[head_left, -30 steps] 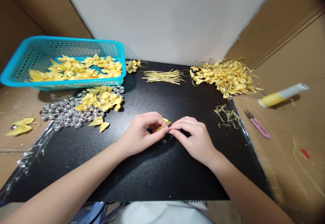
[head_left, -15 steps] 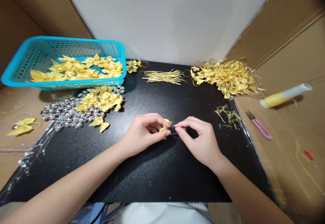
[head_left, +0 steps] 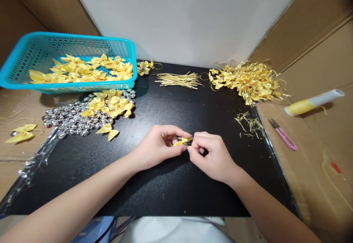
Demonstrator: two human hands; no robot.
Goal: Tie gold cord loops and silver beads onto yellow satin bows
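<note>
Yellow bow (head_left: pixel 182 141) mid-frame over counter (head_left: pixel 165 191), pinched in left hand (head_left: pixel 158 145) fingers; right hand (head_left: pixel 211 153) fingers look closed on thin gold cord (head_left: pixel 188 143); risk: hard cord pull plus loose left pinch, bow twists or slips

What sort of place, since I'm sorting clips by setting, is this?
Probably a small handcraft workspace: there's a basket of yellow bows, a heap of silver beads, and a bundle of gold strips.
</note>
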